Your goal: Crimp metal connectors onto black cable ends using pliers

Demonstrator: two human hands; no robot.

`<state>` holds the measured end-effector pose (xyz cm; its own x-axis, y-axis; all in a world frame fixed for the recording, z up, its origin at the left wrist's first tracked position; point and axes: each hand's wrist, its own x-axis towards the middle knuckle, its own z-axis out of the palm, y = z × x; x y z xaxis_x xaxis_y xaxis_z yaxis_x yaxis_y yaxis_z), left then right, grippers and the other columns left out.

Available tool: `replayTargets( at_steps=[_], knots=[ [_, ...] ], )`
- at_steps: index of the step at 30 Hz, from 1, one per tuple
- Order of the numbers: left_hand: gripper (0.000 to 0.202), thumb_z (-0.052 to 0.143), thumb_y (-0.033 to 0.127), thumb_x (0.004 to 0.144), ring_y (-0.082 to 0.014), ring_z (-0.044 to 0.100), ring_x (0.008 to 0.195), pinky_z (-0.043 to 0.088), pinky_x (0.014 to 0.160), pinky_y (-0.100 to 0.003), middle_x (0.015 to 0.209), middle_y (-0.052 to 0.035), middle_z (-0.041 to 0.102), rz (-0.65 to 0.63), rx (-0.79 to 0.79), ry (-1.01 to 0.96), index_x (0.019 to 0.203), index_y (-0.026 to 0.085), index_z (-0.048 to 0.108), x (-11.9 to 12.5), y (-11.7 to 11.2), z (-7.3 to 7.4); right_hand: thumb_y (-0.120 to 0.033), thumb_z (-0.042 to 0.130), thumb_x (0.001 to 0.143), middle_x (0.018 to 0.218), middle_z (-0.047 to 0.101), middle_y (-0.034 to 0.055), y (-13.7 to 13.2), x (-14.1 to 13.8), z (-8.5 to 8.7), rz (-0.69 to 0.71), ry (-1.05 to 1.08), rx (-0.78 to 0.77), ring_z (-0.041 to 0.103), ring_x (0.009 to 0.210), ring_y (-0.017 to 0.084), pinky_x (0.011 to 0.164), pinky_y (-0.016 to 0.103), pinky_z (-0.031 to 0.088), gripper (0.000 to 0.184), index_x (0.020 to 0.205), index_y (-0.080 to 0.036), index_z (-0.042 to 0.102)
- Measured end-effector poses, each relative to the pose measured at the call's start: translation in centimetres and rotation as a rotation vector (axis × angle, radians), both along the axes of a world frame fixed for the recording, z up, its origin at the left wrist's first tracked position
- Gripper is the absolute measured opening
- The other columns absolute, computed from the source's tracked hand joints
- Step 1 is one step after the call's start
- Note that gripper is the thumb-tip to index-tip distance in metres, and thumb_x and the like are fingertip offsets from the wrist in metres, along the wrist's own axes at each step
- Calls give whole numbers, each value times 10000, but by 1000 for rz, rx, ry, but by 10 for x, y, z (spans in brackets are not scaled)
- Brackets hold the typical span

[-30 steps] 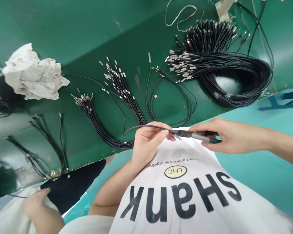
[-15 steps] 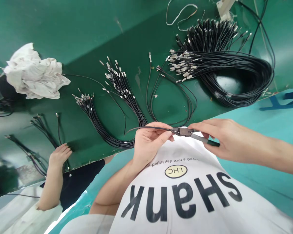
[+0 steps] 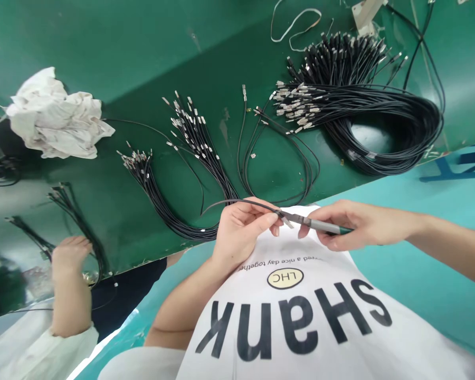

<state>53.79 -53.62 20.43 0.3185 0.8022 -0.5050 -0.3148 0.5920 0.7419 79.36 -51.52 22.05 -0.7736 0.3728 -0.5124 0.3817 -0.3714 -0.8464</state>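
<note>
Between the thumb and fingers of my left hand [image 3: 243,227] a thin black cable [image 3: 237,201] is pinched, its connector end pointing right. A small pale metallic connector [image 3: 287,222] shows just past my fingertips. My right hand [image 3: 352,224] is closed around the handles of a pair of pliers [image 3: 324,226] with grey and dark green grips. The jaws are at the cable's end beside my left fingertips; whether they bite on it I cannot tell. Both hands are in front of my white printed shirt, by the table's near edge.
On the green table [image 3: 150,47] lie bundles of black cables [image 3: 154,195], a large coiled bundle [image 3: 411,126] on the right and a few loose cables [image 3: 241,142]. A crumpled white cloth [image 3: 59,119] is on the left. A co-worker's hand [image 3: 71,253] is among cables at lower left.
The pliers have turned edge-on and my right hand's grip has rolled with them. The pale connector now shows below the jaws. The co-worker's hand has moved left.
</note>
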Motion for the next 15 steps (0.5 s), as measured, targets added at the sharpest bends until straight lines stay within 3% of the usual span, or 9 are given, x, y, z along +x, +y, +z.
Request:
replayTargets(
  at_steps=[3,8,11,15],
  knots=[
    [40,776,150,778,-115,624,555,508,589,-243,673,-35,724,9,-33,-41,812,147,754,-1,0,2,-266,636,856,820,558,-11,-4,-2,-12,8,143,-284,495,705,102,632,217,417,385,1238,-215,648],
    [91,802,196,753,-116,619,544,512,583,-246,664,-38,720,3,-80,-41,780,138,738,-2,2,6,-338,691,810,779,548,-23,-12,-5,-25,-11,235,-524,502,677,103,612,219,416,490,1277,-213,617],
    [112,815,211,738,-119,617,551,514,589,-255,671,-43,722,-3,-80,-16,783,136,745,-4,2,8,-325,656,837,800,561,-12,-13,-7,-17,-12,180,-392,505,698,110,636,226,428,445,1265,-206,623],
    [89,797,179,752,-124,623,578,516,620,-263,678,-39,722,3,-48,22,828,144,768,-5,0,7,-233,573,869,895,636,16,-16,-11,4,-62,-57,80,522,738,129,639,228,419,436,1302,-219,619]
  ],
)
